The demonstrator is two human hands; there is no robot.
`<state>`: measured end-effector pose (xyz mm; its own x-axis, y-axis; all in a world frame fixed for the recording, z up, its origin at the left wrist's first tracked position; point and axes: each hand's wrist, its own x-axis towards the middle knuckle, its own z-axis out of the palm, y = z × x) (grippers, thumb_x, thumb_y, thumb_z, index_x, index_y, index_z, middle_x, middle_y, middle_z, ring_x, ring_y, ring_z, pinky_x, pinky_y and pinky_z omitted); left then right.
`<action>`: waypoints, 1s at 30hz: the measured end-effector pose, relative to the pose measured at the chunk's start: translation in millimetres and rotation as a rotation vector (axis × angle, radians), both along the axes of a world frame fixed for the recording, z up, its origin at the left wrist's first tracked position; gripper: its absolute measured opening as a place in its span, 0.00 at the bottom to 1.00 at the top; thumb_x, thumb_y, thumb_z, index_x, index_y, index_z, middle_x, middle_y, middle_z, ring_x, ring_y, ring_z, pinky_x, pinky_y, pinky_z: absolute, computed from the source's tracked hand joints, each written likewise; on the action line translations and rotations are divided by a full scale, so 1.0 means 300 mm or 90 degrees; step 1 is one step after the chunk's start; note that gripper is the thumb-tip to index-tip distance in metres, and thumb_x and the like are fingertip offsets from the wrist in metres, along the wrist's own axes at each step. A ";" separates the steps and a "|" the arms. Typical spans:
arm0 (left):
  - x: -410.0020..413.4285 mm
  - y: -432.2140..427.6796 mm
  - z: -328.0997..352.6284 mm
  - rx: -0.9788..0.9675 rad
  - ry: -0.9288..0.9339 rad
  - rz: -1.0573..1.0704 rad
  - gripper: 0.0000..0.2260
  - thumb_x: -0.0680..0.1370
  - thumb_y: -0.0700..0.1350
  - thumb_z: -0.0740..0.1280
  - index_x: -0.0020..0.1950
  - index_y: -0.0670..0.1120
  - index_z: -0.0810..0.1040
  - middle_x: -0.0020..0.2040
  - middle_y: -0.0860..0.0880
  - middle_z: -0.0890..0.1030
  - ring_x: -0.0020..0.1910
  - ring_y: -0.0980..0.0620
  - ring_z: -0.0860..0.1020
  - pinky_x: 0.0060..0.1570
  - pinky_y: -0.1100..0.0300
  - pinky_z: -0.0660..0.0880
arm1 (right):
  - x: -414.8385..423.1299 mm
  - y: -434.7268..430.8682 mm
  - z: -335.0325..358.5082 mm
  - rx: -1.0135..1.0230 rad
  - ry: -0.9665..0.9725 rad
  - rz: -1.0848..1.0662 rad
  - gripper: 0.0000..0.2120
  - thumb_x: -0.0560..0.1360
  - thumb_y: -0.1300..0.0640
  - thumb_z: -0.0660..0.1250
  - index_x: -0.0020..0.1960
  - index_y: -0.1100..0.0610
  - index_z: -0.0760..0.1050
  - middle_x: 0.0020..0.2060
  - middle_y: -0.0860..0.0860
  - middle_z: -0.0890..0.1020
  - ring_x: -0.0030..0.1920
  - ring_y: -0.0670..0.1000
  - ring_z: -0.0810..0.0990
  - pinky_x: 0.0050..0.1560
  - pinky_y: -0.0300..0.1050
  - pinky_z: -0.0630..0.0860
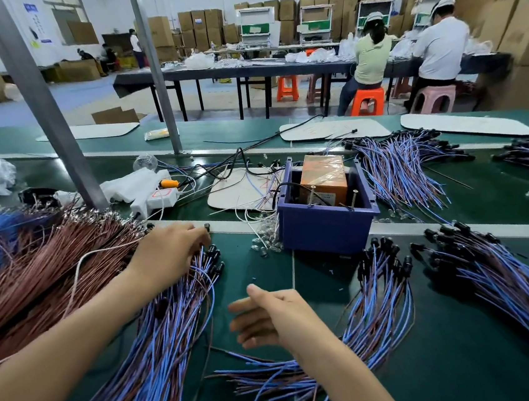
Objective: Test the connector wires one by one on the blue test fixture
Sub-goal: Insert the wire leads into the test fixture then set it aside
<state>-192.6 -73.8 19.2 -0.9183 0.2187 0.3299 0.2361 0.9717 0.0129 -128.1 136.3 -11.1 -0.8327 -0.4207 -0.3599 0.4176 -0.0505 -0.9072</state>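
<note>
The blue test fixture, a box holding an orange block and upright metal pins, stands on the green bench at centre. My left hand reaches into the black connector ends of a fan of blue and brown connector wires left of the fixture; its fingertips pinch a small black connector. My right hand hovers over the bench in front of the fixture, fingers loosely spread and holding nothing. Another bundle of connector wires lies just right of that hand.
A heap of brown wires fills the left. More wire bundles lie at the right and behind the fixture. Small clear bulbs are scattered by the fixture's left side. A grey post rises at left. Two people sit at a far table.
</note>
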 end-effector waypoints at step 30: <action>-0.055 -0.144 -0.093 0.067 -0.067 0.185 0.16 0.78 0.50 0.66 0.65 0.51 0.75 0.61 0.48 0.77 0.61 0.46 0.74 0.62 0.48 0.64 | -0.016 0.025 -0.122 0.086 -0.056 -0.069 0.15 0.82 0.56 0.59 0.48 0.66 0.79 0.33 0.58 0.83 0.30 0.52 0.82 0.33 0.40 0.79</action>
<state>-209.0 -116.9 -8.7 -0.9675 -0.0883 0.2369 -0.0596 0.9902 0.1259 -132.9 143.8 -47.7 -0.8333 -0.2738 -0.4802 0.4941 0.0205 -0.8692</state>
